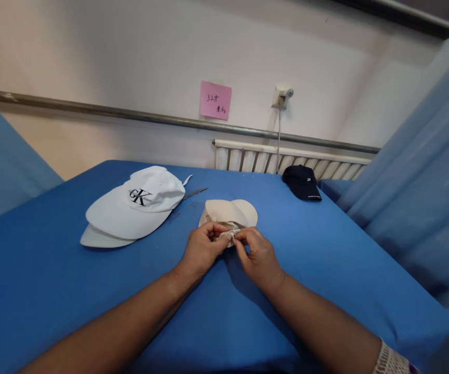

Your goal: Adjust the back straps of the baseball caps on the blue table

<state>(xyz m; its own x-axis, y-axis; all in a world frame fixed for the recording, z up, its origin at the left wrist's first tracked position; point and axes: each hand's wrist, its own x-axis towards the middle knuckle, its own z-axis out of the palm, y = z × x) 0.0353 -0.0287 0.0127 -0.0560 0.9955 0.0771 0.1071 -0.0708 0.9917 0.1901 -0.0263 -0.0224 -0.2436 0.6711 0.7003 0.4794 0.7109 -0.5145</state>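
A beige cap (228, 212) lies on the blue-covered table, its rounded brim pointing away to the right. My left hand (204, 246) pinches the cap's near edge, thumb and fingers closed on the fabric. Just right of it, my right hand (257, 252) has its thumb and forefinger pressed together on the same edge. What exactly sits between those right fingertips is too small to make out. To the left rests a stack of white caps (136, 200), the top one with black letters. Beside them lies a pair of dark scissors (195, 193), partly hidden by the caps.
A black cap (302, 182) lies at the table's far right corner. Behind the blue table (92, 301) are a radiator (255, 158), a metal rail (150, 118) and a wall socket with a plug (282, 97). Blue curtains (422, 171) hang at both sides.
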